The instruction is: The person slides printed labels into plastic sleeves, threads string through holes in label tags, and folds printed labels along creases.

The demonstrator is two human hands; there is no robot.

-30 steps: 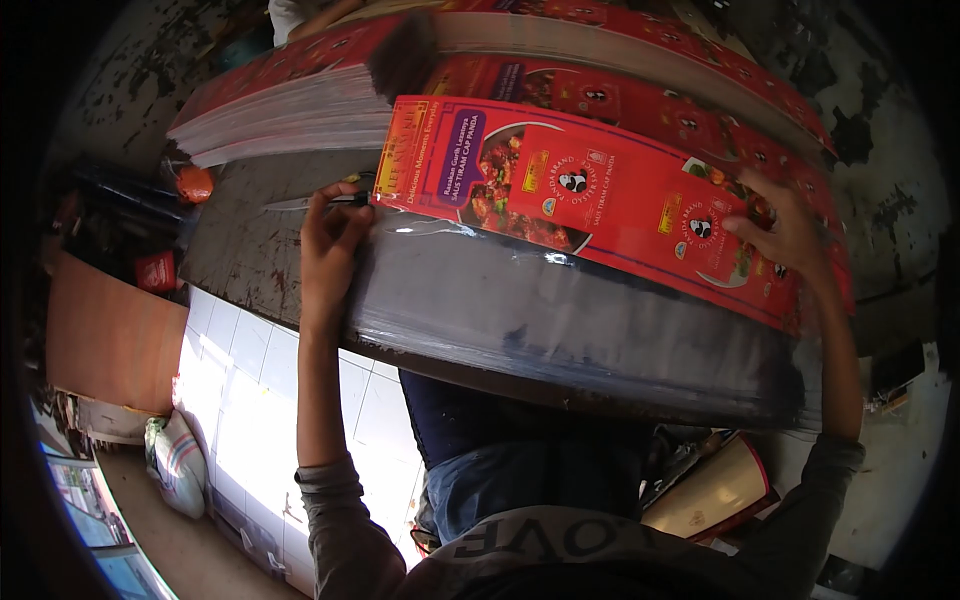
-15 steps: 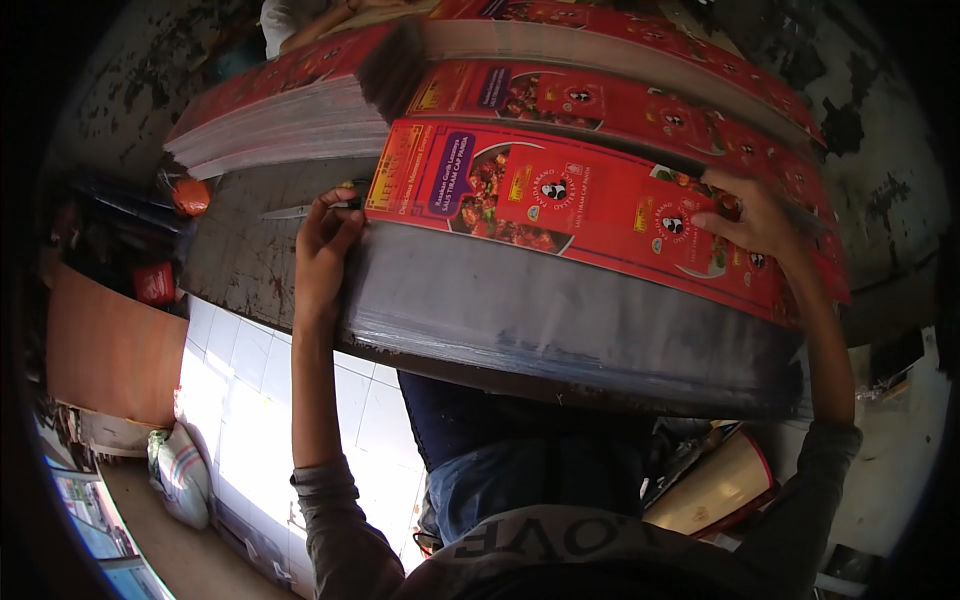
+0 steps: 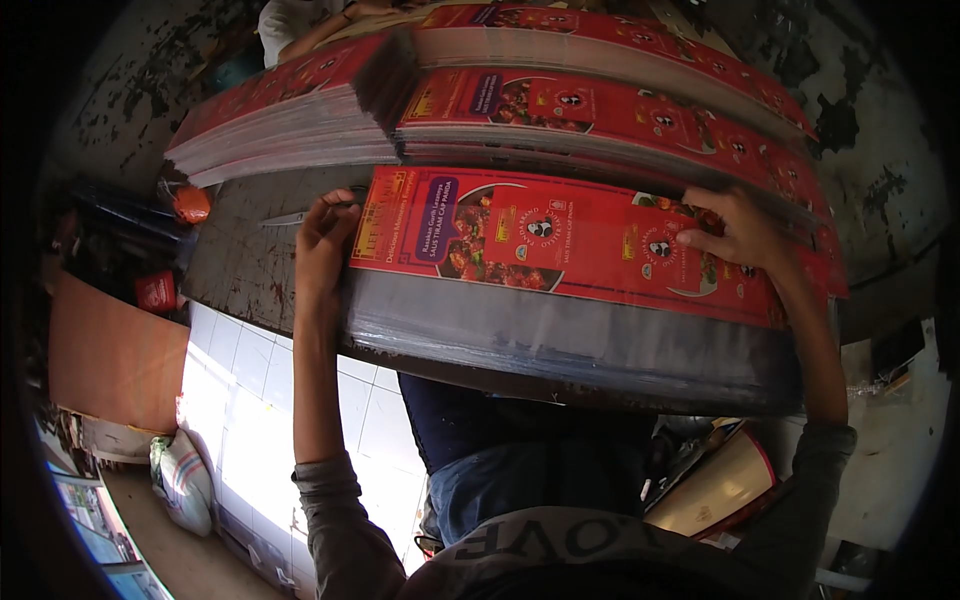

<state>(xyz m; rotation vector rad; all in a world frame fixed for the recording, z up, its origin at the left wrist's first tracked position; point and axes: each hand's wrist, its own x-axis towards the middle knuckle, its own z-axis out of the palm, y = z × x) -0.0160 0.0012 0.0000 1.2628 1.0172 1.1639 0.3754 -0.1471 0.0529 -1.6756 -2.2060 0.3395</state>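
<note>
A long red printed sheet [image 3: 590, 240] with food pictures lies over a thick stack of clear plastic sheets [image 3: 560, 335] in front of me. My left hand [image 3: 325, 240] is at its left end, thumb and bent fingers closed at the edge. Farther along, my right hand [image 3: 738, 235] grips the far edge near the right end, its thumb on top of the print. The fingers under the sheet are hidden. Just left of my left hand, a pointed metal blade [image 3: 287, 219], apparently of scissors, lies on the worn table [image 3: 235, 265]; its handle is mostly hidden.
Behind the sheet stand stacks of matching red prints: a middle stack [image 3: 620, 115], a far stack [image 3: 600, 30] and a left stack [image 3: 280, 110]. Another person's arm [image 3: 315, 40] shows at the top. A white sack [image 3: 183, 480] stands below left.
The red sheet has come toward me and down over the plastic stack, uncovering more of the middle stack's front side. My right hand has moved slightly nearer with it; the left stays at the left end.
</note>
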